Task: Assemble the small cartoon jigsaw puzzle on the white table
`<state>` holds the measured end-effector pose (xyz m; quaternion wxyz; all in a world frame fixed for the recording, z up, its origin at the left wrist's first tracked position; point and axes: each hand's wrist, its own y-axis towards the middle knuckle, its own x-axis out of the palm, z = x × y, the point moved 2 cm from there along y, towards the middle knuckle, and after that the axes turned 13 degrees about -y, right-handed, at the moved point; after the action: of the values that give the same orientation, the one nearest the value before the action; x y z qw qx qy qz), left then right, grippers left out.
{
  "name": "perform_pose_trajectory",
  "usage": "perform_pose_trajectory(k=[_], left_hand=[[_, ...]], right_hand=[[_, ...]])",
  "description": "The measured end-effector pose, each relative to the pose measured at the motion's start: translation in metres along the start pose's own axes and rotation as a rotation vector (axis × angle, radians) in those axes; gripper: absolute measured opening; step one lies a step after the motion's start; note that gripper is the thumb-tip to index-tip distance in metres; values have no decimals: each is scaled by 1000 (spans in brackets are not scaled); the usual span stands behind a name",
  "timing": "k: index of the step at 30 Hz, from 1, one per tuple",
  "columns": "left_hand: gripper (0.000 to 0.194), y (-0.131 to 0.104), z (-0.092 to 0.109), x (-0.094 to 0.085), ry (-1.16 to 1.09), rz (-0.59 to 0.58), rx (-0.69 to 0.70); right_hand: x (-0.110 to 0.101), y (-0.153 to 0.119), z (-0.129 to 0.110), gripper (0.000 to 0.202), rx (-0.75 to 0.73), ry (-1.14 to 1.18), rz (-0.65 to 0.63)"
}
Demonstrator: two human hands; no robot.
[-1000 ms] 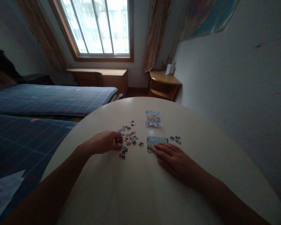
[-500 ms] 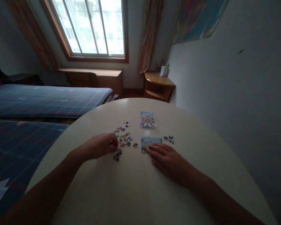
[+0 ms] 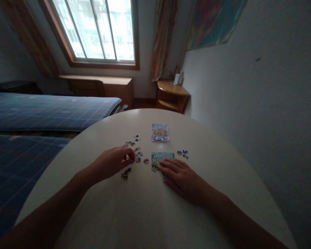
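Observation:
My left hand (image 3: 115, 160) hovers at the loose jigsaw pieces (image 3: 138, 154), thumb and forefinger curled into a pinch; whatever is between the tips is too small to make out. A small cluster of jigsaw pieces (image 3: 125, 173) lies just below that hand. My right hand (image 3: 185, 178) rests flat, fingers stretched out, over the lower right of a partly assembled jigsaw puzzle (image 3: 157, 157) with a teal top and white lettering. Part of the puzzle is hidden under the fingers. Between the hands sits a single piece (image 3: 145, 161).
Several more pieces (image 3: 182, 154) lie right of the puzzle. Behind it is a printed packet or picture sheet (image 3: 160, 132). Everything stands on a round white table (image 3: 134, 214). Beyond are a bed (image 3: 54, 110), a corner shelf (image 3: 172, 89) and a wall at right.
My left hand has shifted slightly right over the loose pieces, uncovering more of the small cluster below it. My right hand stays on the puzzle. The whole view has shifted a little.

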<state>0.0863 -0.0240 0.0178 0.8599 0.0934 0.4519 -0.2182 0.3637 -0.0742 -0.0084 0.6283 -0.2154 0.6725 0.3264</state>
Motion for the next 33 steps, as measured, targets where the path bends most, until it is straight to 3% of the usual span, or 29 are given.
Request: perform_pose_trajectory(k=[21,29,33], left_hand=[[11,-2,21,14,-62,60,150],[15,-7,45,40,-153,-21,322],[17,-9,53,53,-168,-22,353]], right_hand=[[-5,1,-5,47,20,85,23],[-13,4,-23,35,211,339,129],[-12,6,-29,30,234,421,128]])
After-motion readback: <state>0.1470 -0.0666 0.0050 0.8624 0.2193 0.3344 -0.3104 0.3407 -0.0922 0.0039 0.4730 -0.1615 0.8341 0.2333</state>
